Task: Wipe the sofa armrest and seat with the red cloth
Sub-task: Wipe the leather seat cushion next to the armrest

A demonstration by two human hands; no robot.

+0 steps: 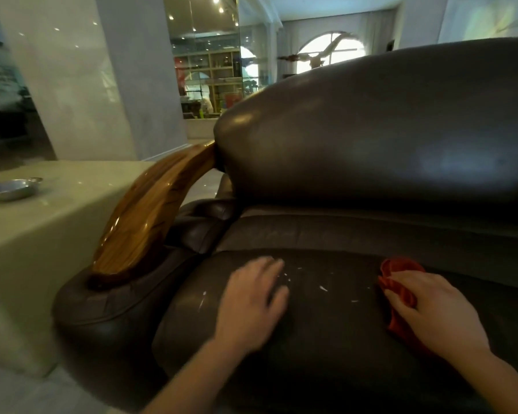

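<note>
- Both hands lie on my dark leather seat (326, 330): left hand (251, 306) flat, fingers spread; right hand (431, 312) pressing crumpled red cloth (401, 294), fingers loosely open.
- Left of the seat, glossy curved wooden armrest (150, 213), then pale stone table (57, 222).

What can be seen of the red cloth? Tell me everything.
The red cloth is a small, soft-looking rag, bunched and creased rather than spread flat. It lies on the dark brown leather seat cushion, toward its right side. The right hand rests palm-down on it, fingers spread, covering its middle, so red shows only past the fingertips and along the hand's left edge. White flecks dot the leather to its left. The left hand lies flat on the seat, clear of the cloth.
</note>
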